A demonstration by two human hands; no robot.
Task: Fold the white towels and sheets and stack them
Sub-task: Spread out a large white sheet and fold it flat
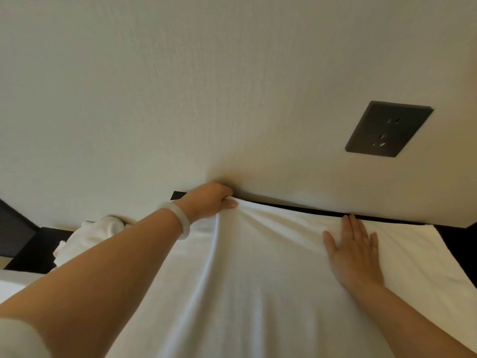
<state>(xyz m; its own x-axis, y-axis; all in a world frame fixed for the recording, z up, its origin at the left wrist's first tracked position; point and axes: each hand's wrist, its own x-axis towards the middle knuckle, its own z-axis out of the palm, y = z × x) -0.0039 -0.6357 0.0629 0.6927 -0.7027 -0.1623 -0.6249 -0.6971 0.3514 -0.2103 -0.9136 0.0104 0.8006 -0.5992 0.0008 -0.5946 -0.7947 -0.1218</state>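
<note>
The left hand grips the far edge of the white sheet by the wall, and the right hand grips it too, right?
Not quite. The left hand does grip the white sheet at its far edge by the wall, but the right hand lies flat on it with straight fingers, gripping nothing, as the head view shows.

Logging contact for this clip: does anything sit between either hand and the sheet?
Nothing visible does. The left hand grips the sheet at its far edge by the wall; the right hand lies flat on it. The crumpled pile sits off to the left.
</note>
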